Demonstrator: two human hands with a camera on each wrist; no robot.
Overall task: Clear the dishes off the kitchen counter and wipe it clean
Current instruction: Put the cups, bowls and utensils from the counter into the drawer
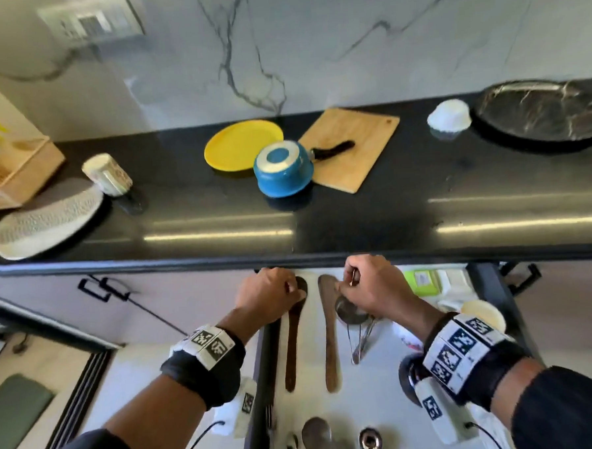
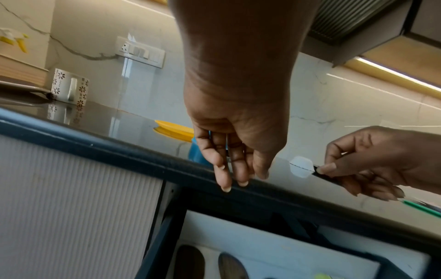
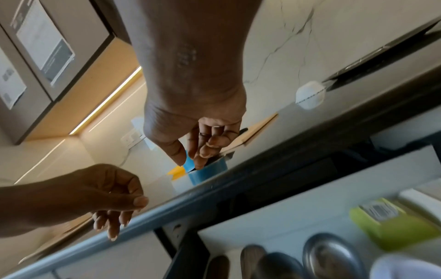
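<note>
– Starting at the left, why is nothing off the tabletop (image 1: pixel 356 221) yet?

– I'd say cutlery goes first. The rack (image 1: pixel 17 170), patterned plate (image 1: pixel 47 220), mug (image 1: pixel 106 174), yellow plate (image 1: pixel 239 143), pot (image 1: pixel 283 171), board (image 1: pixel 352 146), white bowl (image 1: pixel 449 115) and tray (image 1: pixel 539 112) all sit on it, while both hands work below its front edge, over the open drawer (image 1: pixel 375 391).

– Pot and bowl are upside down?

– Yes, mouths down, probably left to drain. The pot's rim overlaps the yellow plate and its handle lies across the board.

– And the left hand (image 1: pixel 267 294)?

– Over the head of the left spatula (image 1: pixel 294 344). Its wrist camera shows the fingers hanging loose and holding nothing; whether they touch the spatula I cannot tell.

– The right hand (image 1: pixel 373 285)?

– It pinches a utensil (image 2: pixel 316 169), thin and dark, between thumb and fingers, just above the ladle (image 1: pixel 349 312). My guess is that it is being laid into that slot.

– What is it?

– Hard to say; the fingers cover most of it. The rack and tray are cut off at the frame's edges, the drawer's back runs under the tabletop, and I see no cloth for wiping.
</note>
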